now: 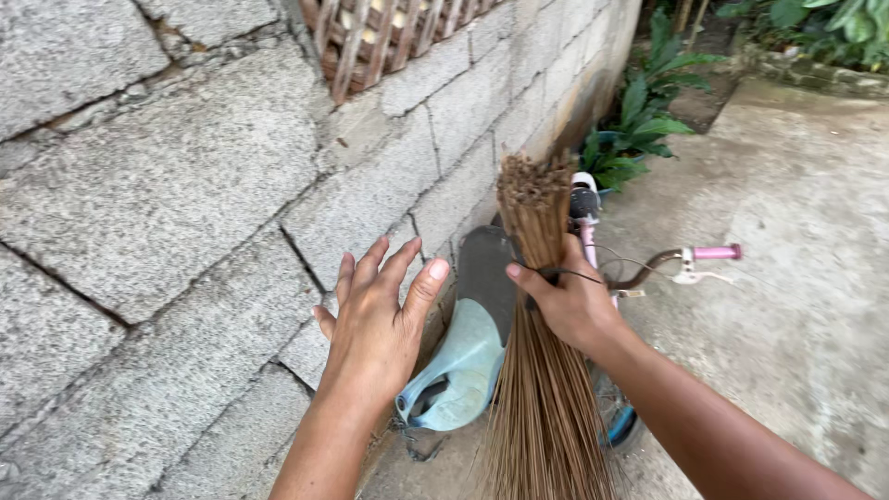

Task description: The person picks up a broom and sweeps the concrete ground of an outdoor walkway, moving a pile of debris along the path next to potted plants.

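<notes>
Left hand [375, 319] hangs open, fingers spread; right hand [569, 301] has its grip closed, forearm extended.

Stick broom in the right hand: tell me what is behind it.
Behind the brown stick broom gripped by the right hand stands a small bicycle with pink handlebar grips; its frame and wheels are mostly covered by the bristles.

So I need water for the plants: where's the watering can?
The light blue watering can leans against the block wall, low centre, between the open left hand and the stick broom.

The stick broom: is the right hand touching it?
Touching. The head view shows the right hand wrapped around the stick broom, fingers closed on the bundle.
</notes>
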